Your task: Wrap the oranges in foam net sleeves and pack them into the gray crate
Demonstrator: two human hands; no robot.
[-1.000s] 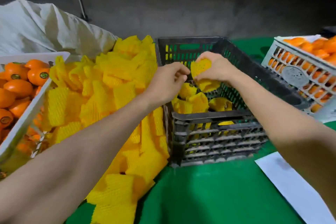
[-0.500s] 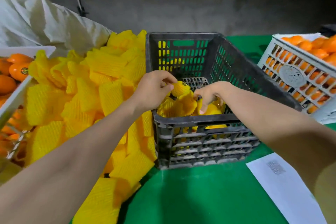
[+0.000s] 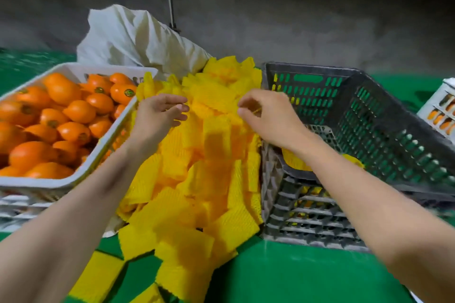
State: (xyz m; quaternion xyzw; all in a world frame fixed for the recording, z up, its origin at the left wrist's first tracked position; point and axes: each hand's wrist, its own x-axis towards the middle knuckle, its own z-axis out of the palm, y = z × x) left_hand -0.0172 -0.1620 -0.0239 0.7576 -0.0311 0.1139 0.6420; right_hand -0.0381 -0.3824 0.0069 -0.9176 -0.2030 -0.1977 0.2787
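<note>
- While both hands hang over the foam net sleeves [image 3: 211, 179] heaped on the green counter [image 3: 295, 278], the left hand [image 3: 157, 118] has loosely spread fingers and grips nothing.
- Right hand [image 3: 268, 118]: fingers curled, pinching a sleeve edge (blurred).
- Oranges [image 3: 61, 115]: bare, in white crate [image 3: 49, 186] left of the heap.
- Gray crate [image 3: 369, 130]: right of the heap, wrapped oranges [image 3: 293, 163] inside.

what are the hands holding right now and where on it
Left hand: nothing, fingers relaxed over the foam sleeve pile. Right hand: fingertips curl at a sleeve edge; blur hides whether it is pinched.
</note>
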